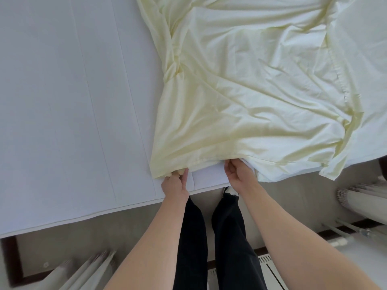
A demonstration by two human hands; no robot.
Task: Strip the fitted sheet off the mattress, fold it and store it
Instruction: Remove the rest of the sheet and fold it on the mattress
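Sheet (251, 80) lies stripped and loose on the mattress (62, 101); left hand (174, 182) and right hand (238, 174) pinch its near edge, folding and storing remain.

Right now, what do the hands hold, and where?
Both grip the pale yellow fitted sheet at its near edge: left hand at the corner, right hand farther along.

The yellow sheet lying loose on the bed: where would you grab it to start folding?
Along its near hem, from the bed's foot edge, as now: the left hand pinches the sheet at its near-left corner, and the right hand grips the same edge further along. That hem lies fairly straight; the rest is rumpled.
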